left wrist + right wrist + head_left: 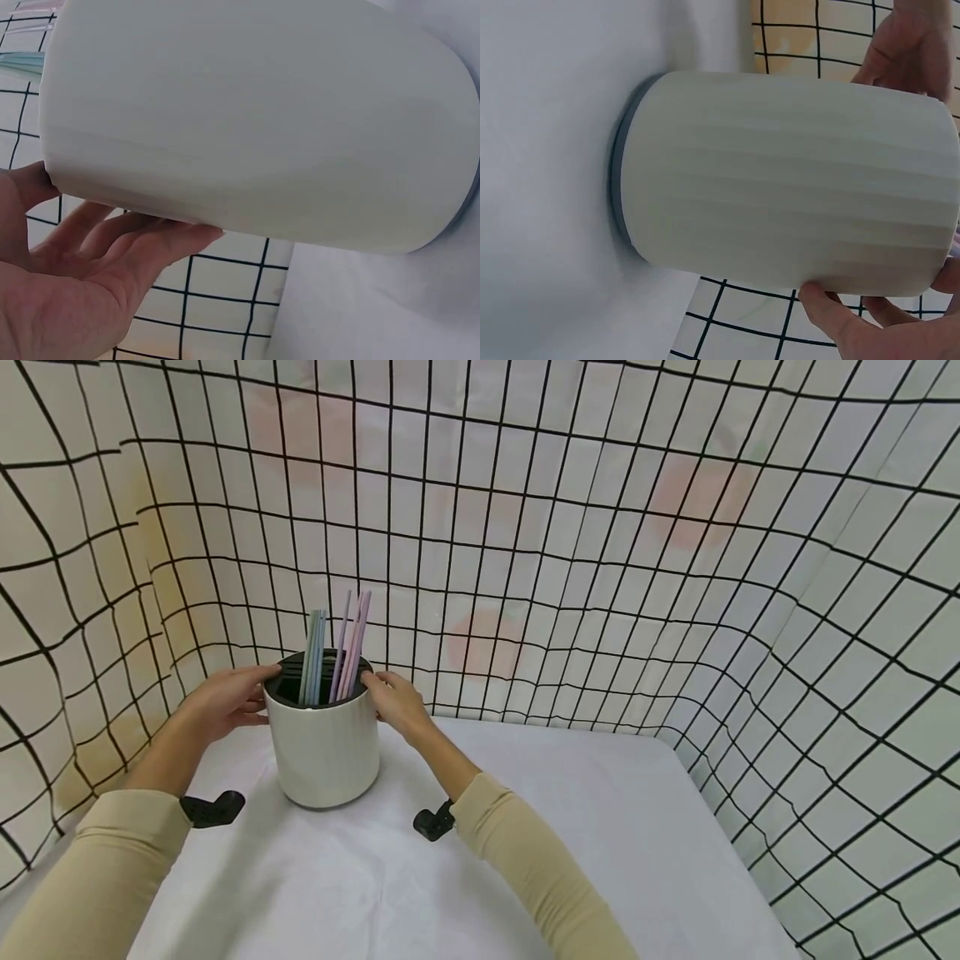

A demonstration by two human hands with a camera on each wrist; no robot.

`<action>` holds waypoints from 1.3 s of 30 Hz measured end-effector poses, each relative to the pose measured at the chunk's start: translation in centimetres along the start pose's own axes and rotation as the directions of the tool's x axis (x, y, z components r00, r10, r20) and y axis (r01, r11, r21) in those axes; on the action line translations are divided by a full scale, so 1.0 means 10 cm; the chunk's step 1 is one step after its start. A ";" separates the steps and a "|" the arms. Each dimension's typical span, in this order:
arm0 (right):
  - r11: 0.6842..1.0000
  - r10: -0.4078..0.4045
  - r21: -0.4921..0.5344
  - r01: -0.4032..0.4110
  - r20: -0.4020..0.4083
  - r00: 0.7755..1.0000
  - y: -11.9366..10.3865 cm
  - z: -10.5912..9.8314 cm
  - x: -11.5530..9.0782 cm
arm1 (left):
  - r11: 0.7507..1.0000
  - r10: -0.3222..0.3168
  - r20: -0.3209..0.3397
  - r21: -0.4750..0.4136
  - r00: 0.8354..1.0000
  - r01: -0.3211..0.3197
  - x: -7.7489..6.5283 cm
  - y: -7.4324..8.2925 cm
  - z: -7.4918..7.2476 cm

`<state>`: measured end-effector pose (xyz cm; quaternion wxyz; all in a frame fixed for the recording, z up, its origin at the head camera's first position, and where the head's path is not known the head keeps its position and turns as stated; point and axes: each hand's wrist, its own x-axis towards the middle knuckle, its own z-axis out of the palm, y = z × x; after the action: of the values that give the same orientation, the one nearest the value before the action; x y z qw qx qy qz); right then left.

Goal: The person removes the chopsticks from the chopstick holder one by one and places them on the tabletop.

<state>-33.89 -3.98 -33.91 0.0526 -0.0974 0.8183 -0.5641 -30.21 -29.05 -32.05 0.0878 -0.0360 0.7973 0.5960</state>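
A white, faintly ribbed utensil holder (324, 756) with a black slotted top (288, 689) stands upright at the left back of the white-covered table. Thin blue-green sticks (313, 656) and pink-purple sticks (352, 652) rise out of its openings; whether they are chopsticks or straws I cannot tell. On the left side my left hand (228, 700) grips the holder, thumb at the rim and fingers against the wall. My right hand (397, 700) holds the opposite side the same way, thumb near the rim. In the right wrist view a dark base ring (617, 169) shows under the holder.
Black wire mesh (525, 527) surrounds the table (585, 827) at the back and both sides, close behind the holder. Behind it hangs pale cloth with faded orange-red patches (487, 643). Black wrist cameras (213, 810) sit below both sleeves.
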 end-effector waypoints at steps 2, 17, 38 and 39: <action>1.000 -0.004 -0.001 0.004 0.004 1.000 0.01 -0.02 -0.01 | 1.000 0.003 0.000 0.000 1.000 -0.003 0.01 -0.01 0.00; 1.000 0.009 -0.016 -0.008 0.038 0.999 0.15 -0.45 -0.24 | 0.995 0.036 0.070 -0.093 0.997 -0.030 -0.12 0.04 0.41; 0.998 0.064 0.029 -0.064 0.018 0.998 0.59 -1.53 -0.74 | 0.996 0.070 0.035 -0.066 0.997 -0.067 -0.10 0.26 1.52; 0.997 0.064 0.030 -0.064 0.015 0.998 0.61 -1.57 -0.75 | 0.996 0.073 0.033 -0.063 0.997 -0.070 -0.09 0.27 1.56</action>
<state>-30.24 14.05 -34.14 0.0778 -0.0742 0.8119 -0.5738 -28.21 -13.39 -33.60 0.0792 0.0003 0.7777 0.6236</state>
